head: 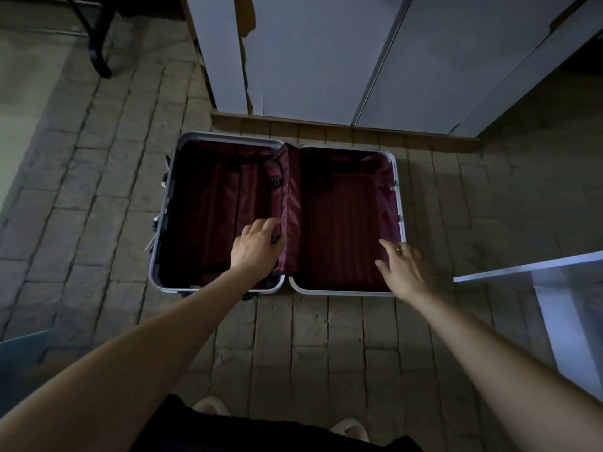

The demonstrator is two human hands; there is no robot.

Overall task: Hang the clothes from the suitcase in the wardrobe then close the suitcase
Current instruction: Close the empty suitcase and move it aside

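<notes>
Folding the suitcase (pixel 400 203) shut could trap the loose maroon divider flap (pixel 289 207) at the hinge, or nip fingers. It lies flat open on the floor at 12 o'clock, no clothes visible inside. The left hand (pixel 256 246) touches the flap, fingers slightly curled; the right hand (pixel 403 267) hovers spread, holding nothing. Beyond, the wardrobe (pixel 313 60) stands close; a white shelf (pixel 528 272) juts at 3 o'clock.

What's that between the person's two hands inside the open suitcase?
In the head view, a fold of maroon lining along the hinge sits between the left hand and right hand, then bare lining of the suitcase; no clothes.
</notes>
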